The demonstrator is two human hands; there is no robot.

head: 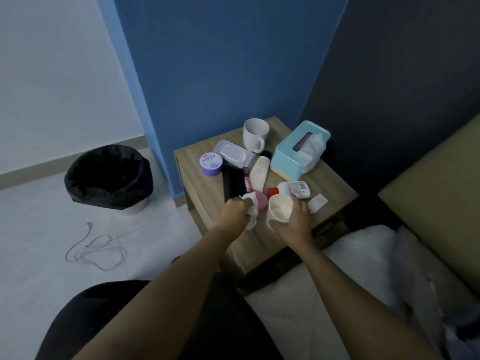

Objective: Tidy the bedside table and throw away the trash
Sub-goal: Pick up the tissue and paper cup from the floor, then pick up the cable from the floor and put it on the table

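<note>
A wooden bedside counter (pixel 335 189) is being viewed from above, set against a blue wall with a bed (pixel 324 289) at its right. A crumpled white tissue (pixel 251 211) is being gripped by the left hand (pixel 235 213), whose fingers are being closed around it near the counter's front edge. A cream paper cup (pixel 279 210) is being held by the right hand (pixel 296 219), the fingers being wrapped around its side with the open mouth turned upward, just beside the tissue. A pink round lid (pixel 262 200) is being partly hidden behind the tissue. A black flat object (pixel 233 184) is being shown lying behind the left hand, with a thin pink tube (pixel 247 181) and a cream bottle (pixel 259 174) beside it toward the middle of the counter. A purple jar (pixel 211 165) is being shown near the left edge, a pack of wet wipes (pixel 235 153) just behind it, and a white mug (pixel 255 135) standing upright at the back corner. A turquoise tissue box (pixel 298 149) is being shown at the back right, tissue protruding from its slot. A white bottle with a red cap (pixel 293 189) is being shown lying on its side behind the cup, and a small white sachet (pixel 317 202) is lying near the right front edge. A bin lined with a black bag (pixel 109 178) is standing on the floor well apart from the counter, at its left, with a loose cable (pixel 96 246) lying nearer the camera.
</note>
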